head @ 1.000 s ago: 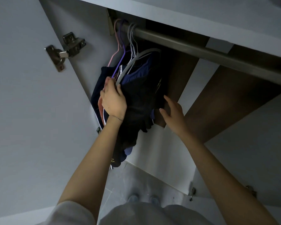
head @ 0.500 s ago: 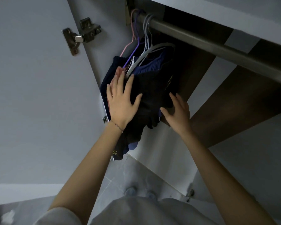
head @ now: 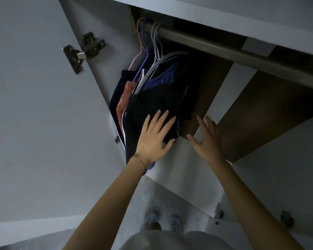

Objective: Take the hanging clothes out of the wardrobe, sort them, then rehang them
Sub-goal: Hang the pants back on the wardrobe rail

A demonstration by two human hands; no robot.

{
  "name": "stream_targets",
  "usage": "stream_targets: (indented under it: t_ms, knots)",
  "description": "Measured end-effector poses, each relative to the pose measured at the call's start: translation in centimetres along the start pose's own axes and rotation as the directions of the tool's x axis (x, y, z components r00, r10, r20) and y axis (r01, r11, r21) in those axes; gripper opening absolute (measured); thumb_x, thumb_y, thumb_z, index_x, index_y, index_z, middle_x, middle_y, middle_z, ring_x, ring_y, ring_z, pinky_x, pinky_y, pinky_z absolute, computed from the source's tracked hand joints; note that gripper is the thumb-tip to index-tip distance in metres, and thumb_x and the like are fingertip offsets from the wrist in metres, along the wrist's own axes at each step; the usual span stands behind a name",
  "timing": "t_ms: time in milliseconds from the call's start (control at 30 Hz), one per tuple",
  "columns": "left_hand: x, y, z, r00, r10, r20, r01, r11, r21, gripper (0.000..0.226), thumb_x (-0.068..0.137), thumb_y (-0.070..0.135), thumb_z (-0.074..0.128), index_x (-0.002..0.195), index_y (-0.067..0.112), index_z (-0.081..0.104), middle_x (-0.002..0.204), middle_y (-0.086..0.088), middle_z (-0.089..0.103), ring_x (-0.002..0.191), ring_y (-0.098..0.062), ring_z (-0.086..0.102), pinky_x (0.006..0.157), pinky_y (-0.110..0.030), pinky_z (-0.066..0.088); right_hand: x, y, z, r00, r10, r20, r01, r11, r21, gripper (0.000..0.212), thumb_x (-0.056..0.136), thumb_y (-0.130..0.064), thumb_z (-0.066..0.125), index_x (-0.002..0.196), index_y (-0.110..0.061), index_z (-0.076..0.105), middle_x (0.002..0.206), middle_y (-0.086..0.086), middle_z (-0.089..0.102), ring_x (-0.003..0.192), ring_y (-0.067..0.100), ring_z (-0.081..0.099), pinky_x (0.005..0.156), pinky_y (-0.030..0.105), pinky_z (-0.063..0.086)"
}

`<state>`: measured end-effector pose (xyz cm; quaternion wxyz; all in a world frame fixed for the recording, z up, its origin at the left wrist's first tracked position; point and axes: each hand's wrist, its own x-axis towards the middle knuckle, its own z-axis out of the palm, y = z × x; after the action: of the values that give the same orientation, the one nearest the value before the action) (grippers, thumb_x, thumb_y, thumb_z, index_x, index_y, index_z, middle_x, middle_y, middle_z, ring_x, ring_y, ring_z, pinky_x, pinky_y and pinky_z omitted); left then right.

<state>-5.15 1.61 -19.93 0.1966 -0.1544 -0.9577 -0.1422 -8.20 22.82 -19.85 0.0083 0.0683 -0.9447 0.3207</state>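
Observation:
Several dark garments (head: 157, 100) hang bunched at the left end of the metal rail (head: 242, 53), on pink, purple and grey hangers (head: 152, 51). A salmon-coloured piece (head: 124, 100) and a blue one (head: 163, 79) show among the black cloth. My left hand (head: 155, 139) lies flat with spread fingers against the lower front of the black garment. My right hand (head: 206, 139) is open beside the bundle, apart from the cloth, in front of the brown back panel.
The white wardrobe door (head: 34, 114) stands open at the left with a metal hinge (head: 83, 49). The rail to the right of the bundle carries nothing. A white shelf panel (head: 184, 170) lies below the clothes. My shoes (head: 163, 221) and the floor show underneath.
My left hand has slid down from the top of the bundle to its lower part. My right hand has come off the cloth and moved slightly right. The view shifted.

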Motion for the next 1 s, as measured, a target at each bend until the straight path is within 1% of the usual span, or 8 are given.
stream_targets:
  t_ms: [133, 267, 367, 467, 567, 700, 867, 1000]
  knots:
    - [1.4, 0.5, 1.0, 0.994, -0.006, 0.114, 0.016, 0.996, -0.09, 0.07, 0.091, 0.051, 0.045, 0.154, 0.022, 0.033, 0.16, -0.009, 0.029, 0.15, -0.03, 0.018, 0.122, -0.05, 0.01, -2.5, 1.4, -0.2, 0.996, 0.093, 0.009, -0.094, 0.994, 0.049, 0.075, 0.09, -0.041, 0.067, 0.153, -0.033, 0.026, 0.162, 0.007, 0.017, 0.147, 0.032, 0.016, 0.114, 0.056, 0.028]
    - [3.5, 0.8, 2.7, 0.972, 0.08, 0.219, -0.045, 0.986, -0.162, 0.07, 0.092, 0.057, 0.039, 0.152, 0.022, 0.037, 0.158, -0.008, 0.034, 0.148, -0.029, 0.026, 0.12, -0.05, 0.015, -5.6, 2.5, 0.2, 0.97, 0.195, -0.146, -0.201, 0.979, -0.024, 0.075, 0.086, -0.058, 0.055, 0.15, -0.024, 0.037, 0.15, 0.013, 0.038, 0.135, 0.035, 0.036, 0.108, 0.056, 0.034]
    - [4.1, 1.1, 3.6, 0.95, 0.193, 0.247, -0.149, 0.971, -0.186, 0.07, 0.094, 0.059, 0.034, 0.153, 0.021, 0.036, 0.158, -0.009, 0.034, 0.147, -0.03, 0.027, 0.12, -0.052, 0.013, -7.4, 1.8, 1.2, 0.925, 0.29, -0.246, -0.318, 0.945, -0.08, 0.069, 0.09, -0.047, 0.063, 0.148, -0.02, 0.039, 0.152, 0.012, 0.035, 0.138, 0.033, 0.028, 0.111, 0.055, 0.029]
    - [2.8, 1.5, 4.0, 0.903, 0.32, 0.285, -0.272, 0.942, -0.198, 0.07, 0.094, 0.059, 0.035, 0.153, 0.022, 0.034, 0.159, -0.01, 0.033, 0.148, -0.031, 0.024, 0.119, -0.054, 0.012, -10.1, 0.3, 2.7, 0.845, 0.44, -0.304, -0.494, 0.86, -0.126, 0.07, 0.092, -0.049, 0.06, 0.152, -0.025, 0.032, 0.159, 0.006, 0.026, 0.145, 0.03, 0.02, 0.115, 0.049, 0.019]
    - [0.4, 1.7, 4.8, 0.833, 0.433, 0.345, -0.392, 0.901, -0.184, 0.069, 0.094, 0.055, 0.042, 0.153, 0.021, 0.033, 0.158, -0.012, 0.033, 0.148, -0.033, 0.024, 0.118, -0.056, 0.014, -13.9, -0.8, 4.9, 0.765, 0.587, -0.266, -0.629, 0.769, -0.112, 0.074, 0.094, -0.055, 0.049, 0.156, -0.032, 0.015, 0.161, 0.004, 0.021, 0.148, 0.029, 0.016, 0.118, 0.051, 0.015]
    - [-4.5, 2.8, 6.1, 0.733, 0.51, 0.451, -0.477, 0.857, -0.195, 0.067, 0.097, 0.049, 0.047, 0.155, 0.02, 0.029, 0.158, -0.011, 0.034, 0.148, -0.033, 0.023, 0.119, -0.055, 0.009, -21.0, -1.5, 8.0, 0.591, 0.774, -0.226, -0.798, 0.602, -0.024, 0.078, 0.097, -0.055, 0.044, 0.155, -0.036, -0.004, 0.163, 0.002, 0.014, 0.149, 0.029, 0.012, 0.119, 0.052, 0.014]
    - [-10.0, 6.9, 6.4, 0.592, 0.65, 0.476, -0.596, 0.751, -0.285, 0.073, 0.093, 0.057, 0.027, 0.155, 0.019, 0.029, 0.159, -0.008, 0.032, 0.149, -0.032, 0.019, 0.119, -0.057, 0.01, -30.1, -3.0, 9.4, 0.395, 0.872, -0.289, -0.89, 0.441, 0.113, 0.076, 0.097, -0.052, 0.046, 0.156, -0.035, 0.001, 0.163, 0.0, 0.013, 0.148, 0.026, 0.011, 0.119, 0.045, 0.013]
    - [-14.8, 11.4, 5.7, 0.454, 0.751, 0.48, -0.667, 0.644, -0.375, 0.07, 0.099, 0.052, 0.04, 0.158, 0.021, 0.016, 0.165, -0.006, 0.017, 0.153, -0.029, 0.005, 0.12, -0.053, -0.001, -37.0, -5.1, 10.6, 0.262, 0.907, -0.331, -0.928, 0.331, 0.173, 0.077, 0.096, -0.054, 0.045, 0.157, -0.034, 0.001, 0.162, 0.003, 0.014, 0.148, 0.027, 0.011, 0.12, 0.046, 0.01]
